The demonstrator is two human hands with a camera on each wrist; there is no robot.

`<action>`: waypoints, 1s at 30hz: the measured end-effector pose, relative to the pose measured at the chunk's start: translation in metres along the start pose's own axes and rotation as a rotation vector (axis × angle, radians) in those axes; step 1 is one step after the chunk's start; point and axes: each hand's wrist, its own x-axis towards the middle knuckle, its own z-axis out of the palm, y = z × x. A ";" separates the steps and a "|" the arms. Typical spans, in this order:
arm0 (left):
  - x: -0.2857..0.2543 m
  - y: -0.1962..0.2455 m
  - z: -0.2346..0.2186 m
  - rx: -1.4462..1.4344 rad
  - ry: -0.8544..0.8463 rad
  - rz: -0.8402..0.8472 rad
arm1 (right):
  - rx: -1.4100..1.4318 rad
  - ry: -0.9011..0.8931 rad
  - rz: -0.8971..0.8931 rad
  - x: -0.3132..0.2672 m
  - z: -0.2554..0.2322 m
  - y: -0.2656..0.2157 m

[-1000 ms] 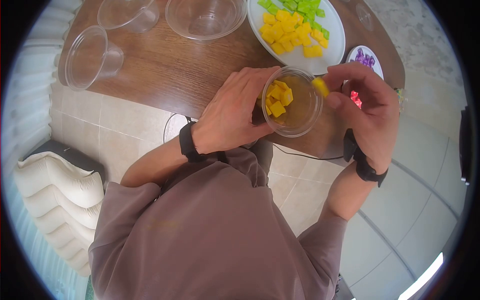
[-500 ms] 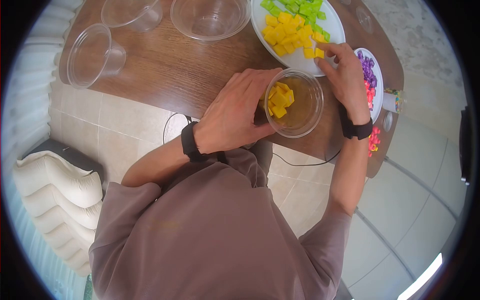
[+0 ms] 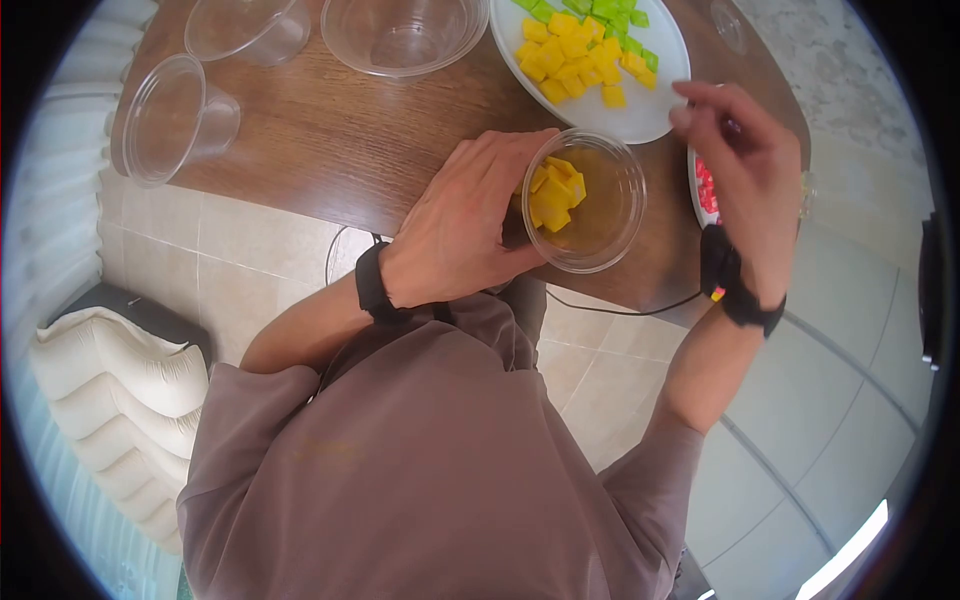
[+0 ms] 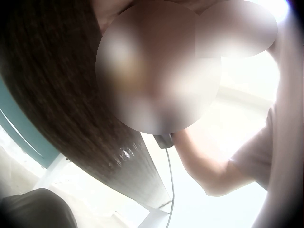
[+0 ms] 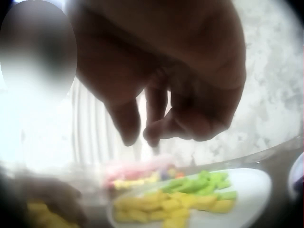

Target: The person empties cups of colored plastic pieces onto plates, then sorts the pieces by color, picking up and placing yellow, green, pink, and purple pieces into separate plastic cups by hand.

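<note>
My left hand [image 3: 460,225] grips the side of a clear plastic cup [image 3: 615,215] at the table's near edge. Several yellow square pieces [image 3: 552,205] lie inside it, toward the left-hand side. Up in the air to the right of the cup is my right hand [image 3: 745,165], its fingertips near the rim of a white oval plate [image 3: 650,125]. A gap shows between thumb and fingers in the right wrist view, with nothing visible there. On the plate lie yellow pieces [image 3: 570,60] and green pieces [image 3: 630,25]. The left wrist view is mostly blurred around the hand.
Three clear plastic containers stand at the left: a wide bowl [image 3: 405,35], a cup [image 3: 165,125] and another one [image 3: 245,30]. A second white plate with red pieces [image 3: 705,190] is partly hidden behind my right hand. A black cable [image 3: 620,312] hangs below the table edge.
My right hand carried a yellow piece beside the cup, then reached to the plate's pieces, and now is back up to the right. One fewer yellow piece lies at the pile's near edge.
</note>
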 end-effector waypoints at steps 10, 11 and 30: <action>-0.001 -0.001 0.000 0.016 -0.004 -0.004 | -0.512 0.079 -0.213 0.048 0.023 0.068; 0.000 -0.001 -0.001 0.014 -0.005 -0.004 | -0.511 0.079 -0.211 0.051 0.025 0.072; -0.002 0.001 -0.002 0.002 -0.006 -0.022 | -0.182 0.224 -0.143 0.025 0.018 0.028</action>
